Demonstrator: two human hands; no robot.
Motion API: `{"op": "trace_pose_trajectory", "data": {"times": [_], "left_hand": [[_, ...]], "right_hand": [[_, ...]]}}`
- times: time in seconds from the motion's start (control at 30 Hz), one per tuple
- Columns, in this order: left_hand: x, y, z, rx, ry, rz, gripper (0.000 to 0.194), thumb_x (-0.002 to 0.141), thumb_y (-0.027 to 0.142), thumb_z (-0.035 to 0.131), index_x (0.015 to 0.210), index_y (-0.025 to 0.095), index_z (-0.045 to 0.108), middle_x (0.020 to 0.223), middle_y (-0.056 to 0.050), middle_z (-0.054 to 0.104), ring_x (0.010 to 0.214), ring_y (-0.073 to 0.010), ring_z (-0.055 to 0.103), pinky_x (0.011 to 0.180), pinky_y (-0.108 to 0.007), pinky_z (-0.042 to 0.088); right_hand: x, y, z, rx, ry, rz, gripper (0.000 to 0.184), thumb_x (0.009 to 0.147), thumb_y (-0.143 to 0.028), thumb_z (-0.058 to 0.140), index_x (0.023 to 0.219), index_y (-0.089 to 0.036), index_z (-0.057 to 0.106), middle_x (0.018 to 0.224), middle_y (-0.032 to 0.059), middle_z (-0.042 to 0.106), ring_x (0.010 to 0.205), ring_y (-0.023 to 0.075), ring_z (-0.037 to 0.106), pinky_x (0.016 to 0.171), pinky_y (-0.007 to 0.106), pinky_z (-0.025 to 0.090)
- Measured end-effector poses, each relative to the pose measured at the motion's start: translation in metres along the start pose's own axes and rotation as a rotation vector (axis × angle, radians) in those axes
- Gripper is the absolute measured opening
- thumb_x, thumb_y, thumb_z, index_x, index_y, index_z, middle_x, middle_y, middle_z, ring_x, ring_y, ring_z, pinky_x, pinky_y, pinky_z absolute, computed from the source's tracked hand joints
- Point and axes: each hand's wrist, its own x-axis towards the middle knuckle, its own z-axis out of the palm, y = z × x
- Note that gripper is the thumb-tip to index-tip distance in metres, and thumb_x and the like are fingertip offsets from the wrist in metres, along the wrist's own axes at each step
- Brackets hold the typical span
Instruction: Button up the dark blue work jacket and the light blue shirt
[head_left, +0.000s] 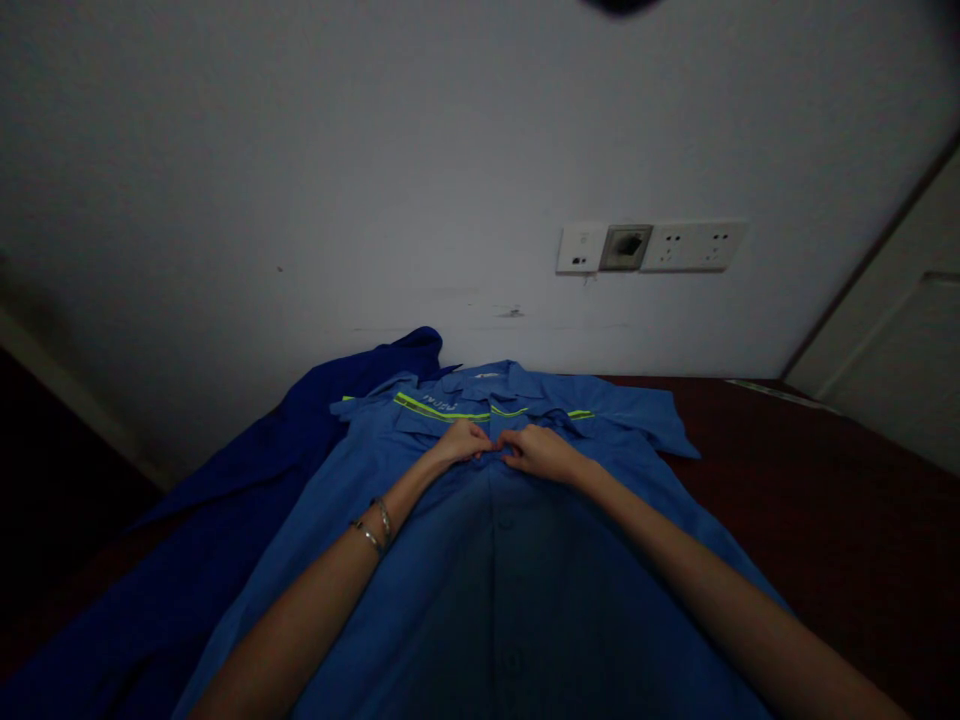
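A blue short-sleeved shirt (442, 560) lies spread out in front of me, collar toward the wall, with yellow-green stripes across the chest. My left hand (463, 441) pinches the front placket near the chest, its fingers pressed together. Close against it, my right hand (541, 452) grips the other side of the same placket. The fingertips of both hands nearly meet at the shirt's middle line. Whatever small part sits between them, such as a button, is hidden. Further down the placket a button (506, 524) shows dimly.
A darker blue garment (247, 480) lies to the left, partly under the shirt. Both rest on a dark red-brown surface (817, 480) against a white wall (300, 180). Sockets and switches (694, 246) are on the wall. A pale door or panel (900, 330) stands at right.
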Motion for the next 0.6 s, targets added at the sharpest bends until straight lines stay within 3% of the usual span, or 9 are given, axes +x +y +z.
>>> {"op": "trace_pose_trajectory", "data": {"times": [0.27, 0.6], "left_hand": [[-0.007, 0.006, -0.006, -0.157, -0.033, -0.048, 0.029, 0.064, 0.036, 0.056, 0.048, 0.016, 0.044, 0.036, 0.007, 0.036, 0.030, -0.0041, 0.027, 0.034, -0.019, 0.016], [-0.011, 0.012, -0.007, -0.196, -0.029, -0.072, 0.030, 0.062, 0.040, 0.057, 0.052, 0.015, 0.044, 0.041, 0.007, 0.039, 0.032, -0.0033, 0.028, 0.034, -0.019, 0.015]], "right_hand": [[-0.003, -0.007, -0.003, -0.175, -0.028, -0.062, 0.028, 0.086, -0.036, 0.042, 0.104, -0.021, 0.056, 0.086, 0.0077, 0.066, 0.076, 0.0184, 0.061, 0.063, 0.022, 0.036], [-0.005, -0.010, -0.004, -0.160, -0.012, -0.036, 0.031, 0.089, -0.032, 0.036, 0.107, -0.017, 0.057, 0.087, 0.0117, 0.066, 0.076, 0.0190, 0.062, 0.065, 0.023, 0.037]]}}
